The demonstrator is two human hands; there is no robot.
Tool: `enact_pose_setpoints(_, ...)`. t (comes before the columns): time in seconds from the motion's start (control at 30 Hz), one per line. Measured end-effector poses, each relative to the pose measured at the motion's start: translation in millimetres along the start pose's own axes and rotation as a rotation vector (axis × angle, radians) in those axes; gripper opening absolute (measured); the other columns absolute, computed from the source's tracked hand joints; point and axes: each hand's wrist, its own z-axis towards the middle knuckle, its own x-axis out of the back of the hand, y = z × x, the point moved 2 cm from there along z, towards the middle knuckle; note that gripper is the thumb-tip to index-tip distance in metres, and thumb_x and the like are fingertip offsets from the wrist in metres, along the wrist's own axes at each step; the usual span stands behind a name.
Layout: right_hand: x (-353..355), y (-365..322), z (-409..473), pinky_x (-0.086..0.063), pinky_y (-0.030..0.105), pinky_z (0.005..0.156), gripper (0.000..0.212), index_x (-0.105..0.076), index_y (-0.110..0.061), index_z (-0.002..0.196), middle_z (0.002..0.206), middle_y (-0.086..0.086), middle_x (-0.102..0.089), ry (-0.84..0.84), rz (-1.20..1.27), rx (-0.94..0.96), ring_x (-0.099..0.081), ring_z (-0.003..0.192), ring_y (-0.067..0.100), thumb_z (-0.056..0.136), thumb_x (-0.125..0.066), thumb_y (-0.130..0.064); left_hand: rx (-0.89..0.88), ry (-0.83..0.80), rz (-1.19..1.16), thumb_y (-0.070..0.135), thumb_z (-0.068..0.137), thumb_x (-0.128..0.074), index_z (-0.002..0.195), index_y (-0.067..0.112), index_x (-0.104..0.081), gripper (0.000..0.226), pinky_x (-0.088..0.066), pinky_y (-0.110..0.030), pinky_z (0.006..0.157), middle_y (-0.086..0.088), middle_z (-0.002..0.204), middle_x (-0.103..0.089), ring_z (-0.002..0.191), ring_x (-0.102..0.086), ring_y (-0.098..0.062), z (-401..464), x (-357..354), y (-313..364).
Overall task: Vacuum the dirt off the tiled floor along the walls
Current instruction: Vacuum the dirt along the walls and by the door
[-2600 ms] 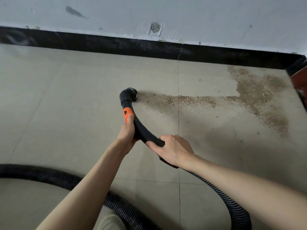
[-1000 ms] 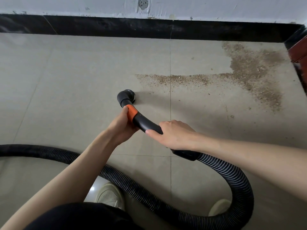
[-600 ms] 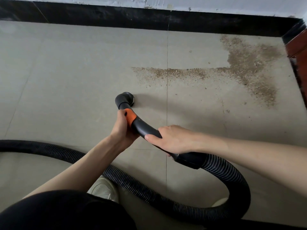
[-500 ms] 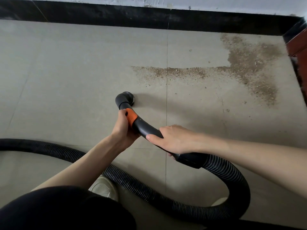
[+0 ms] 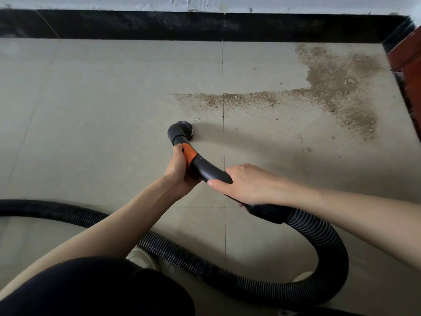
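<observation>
Beyond the hands, pale grey-blue plastered wall (image 5: 136, 2) above glossy black skirting band (image 5: 136, 25); right, reddish-brown wooden panel (image 5: 410, 65).

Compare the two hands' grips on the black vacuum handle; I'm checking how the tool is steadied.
The left hand grips the curved black vacuum handle near the front, beside its orange band; the right hand grips it further back, just ahead of the ribbed black hose. The left hand comes from below and beside; the right hand lies over the top, knuckles up. Both wrap their fingers round the handle.
</observation>
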Motion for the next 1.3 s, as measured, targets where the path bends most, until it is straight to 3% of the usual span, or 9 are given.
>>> enact_pose_setpoints(0.13,9,-3,28,-0.037,0.031,0.052,0.053,-0.044,-0.018,0.070,0.064,-0.001,-0.054,0.073,-0.071,-0.021,-0.053,0.059,0.017,0.094,-0.038,-0.065,-0.028,0.010,0.026,0.042,0.095,-0.036,0.110,0.012,-0.049,0.035,-0.048,-0.036,0.059,-0.006,0.089,-0.056,0.093,-0.059,-0.022,15,-3,23)
enact_pose_setpoints(0.23,19,-10,50,-0.030,0.030,0.048,0.054,-0.044,-0.018,0.069,0.064,-0.001,-0.053,0.120,-0.092,-0.017,-0.050,0.056,0.016,0.094,-0.038,-0.065,-0.058,0.014,0.042,0.042,0.097,-0.035,0.130,0.012,-0.045,0.046,-0.048,-0.034,0.061,0.002,0.098,-0.053,0.107,-0.054,-0.018,24,-5,45)
enact_pose_setpoints(0.33,28,-21,70,-0.031,0.029,0.048,0.056,-0.046,-0.016,0.067,0.060,-0.001,-0.054,0.159,-0.076,-0.015,-0.051,0.053,0.015,0.095,-0.038,-0.065,-0.085,0.005,0.084,0.038,0.097,-0.035,0.094,0.014,-0.049,0.028,-0.048,-0.030,0.053,-0.001,0.079,-0.049,0.072,-0.056,-0.017,32,-4,65)
enact_pose_setpoints(0.47,35,-38,95,-0.031,0.029,0.049,0.056,-0.045,-0.016,0.067,0.062,0.000,-0.053,0.185,-0.100,0.003,-0.050,0.055,0.016,0.097,-0.035,-0.062,-0.131,0.031,0.119,0.044,0.099,-0.033,0.094,0.024,-0.046,0.024,-0.048,-0.029,0.065,0.001,0.086,-0.047,0.079,-0.052,-0.009,45,1,90)
enact_pose_setpoints(0.63,29,-51,112,-0.029,0.030,0.049,0.054,-0.041,-0.017,0.067,0.064,-0.001,-0.049,0.205,-0.048,0.004,-0.047,0.055,0.015,0.097,-0.037,-0.062,-0.171,0.121,0.183,0.030,0.093,-0.038,0.072,0.015,-0.033,0.027,-0.040,-0.020,0.043,0.001,0.070,-0.034,0.060,-0.039,-0.015,61,13,104)
enact_pose_setpoints(0.8,21,-34,95,-0.031,0.030,0.051,0.058,-0.044,-0.017,0.068,0.069,0.000,-0.052,0.214,0.019,-0.034,-0.049,0.061,0.017,0.093,-0.036,-0.069,-0.183,0.090,0.191,0.036,0.096,-0.039,0.083,0.011,-0.042,0.028,-0.045,-0.031,0.061,-0.003,0.087,-0.044,0.081,-0.049,-0.019,68,16,95)
enact_pose_setpoints(1.1,2,-9,77,-0.022,0.027,0.048,0.055,-0.037,-0.023,0.064,0.060,-0.005,-0.043,0.479,-0.081,-0.116,-0.047,0.064,0.026,0.087,-0.038,-0.072,-0.185,0.105,0.231,0.038,0.095,-0.041,0.085,0.011,-0.045,0.029,-0.045,-0.029,0.058,-0.004,0.082,-0.049,0.075,-0.052,-0.016,70,2,90)
enact_pose_setpoints(1.23,-3,2,76,-0.021,0.027,0.047,0.056,-0.035,-0.023,0.062,0.058,-0.005,-0.042,0.512,-0.086,-0.112,-0.042,0.055,0.022,0.085,-0.036,-0.073,-0.176,0.033,0.164,0.040,0.095,-0.043,0.087,0.013,-0.045,0.029,-0.045,-0.028,0.065,-0.001,0.083,-0.047,0.081,-0.050,-0.014,73,0,81)
enact_pose_setpoints(1.3,-5,7,74,-0.022,0.027,0.047,0.056,-0.035,-0.023,0.062,0.058,-0.005,-0.043,0.514,-0.060,-0.122,-0.038,0.051,0.015,0.086,-0.036,-0.073,-0.179,-0.007,0.154,0.044,0.095,-0.043,0.099,0.012,-0.047,0.033,-0.046,-0.028,0.069,-0.001,0.088,-0.049,0.085,-0.053,-0.013,74,-1,76)
